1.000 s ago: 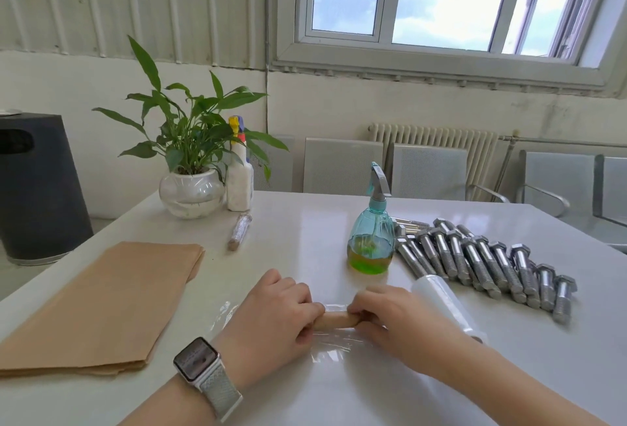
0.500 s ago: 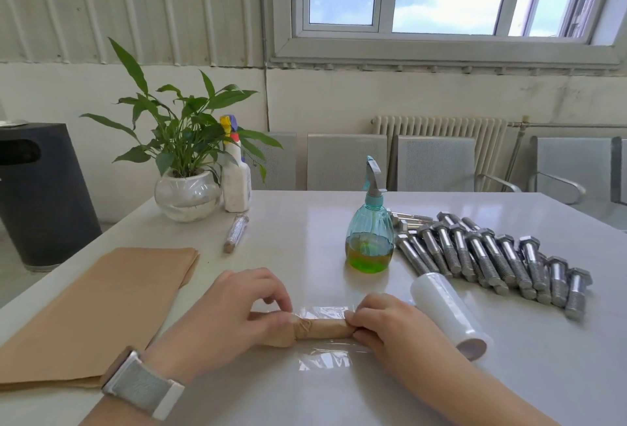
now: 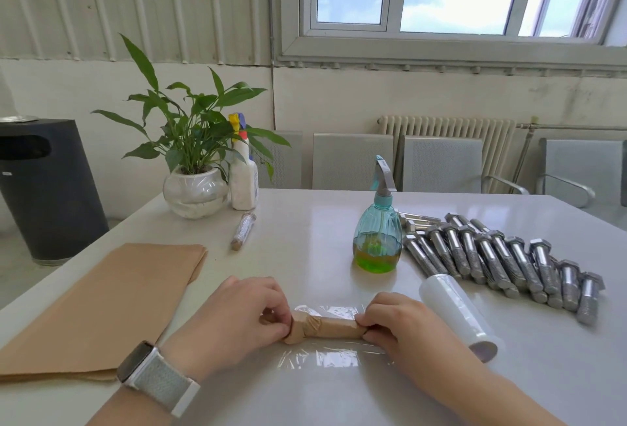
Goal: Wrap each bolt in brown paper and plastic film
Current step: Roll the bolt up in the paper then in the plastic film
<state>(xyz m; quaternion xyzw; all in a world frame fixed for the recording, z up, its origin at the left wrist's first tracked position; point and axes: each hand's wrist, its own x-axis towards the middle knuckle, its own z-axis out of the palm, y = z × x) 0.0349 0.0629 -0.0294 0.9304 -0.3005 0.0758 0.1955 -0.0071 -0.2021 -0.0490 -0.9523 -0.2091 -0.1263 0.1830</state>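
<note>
white table (image 3: 305, 222) holds a paper-wrapped bolt (image 3: 325, 326) on plastic film (image 3: 325, 356), just left of the film roll (image 3: 456, 312). left hand (image 3: 234, 318) and right hand (image 3: 395, 323) pinch its ends; more brown paper now shows than a second ago.

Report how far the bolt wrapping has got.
Done: one wrapped bolt lies by the plant. In hand: left hand and right hand hold a paper-wrapped bolt on plastic film. Left: the bare bolts beside the spray bottle.
</note>
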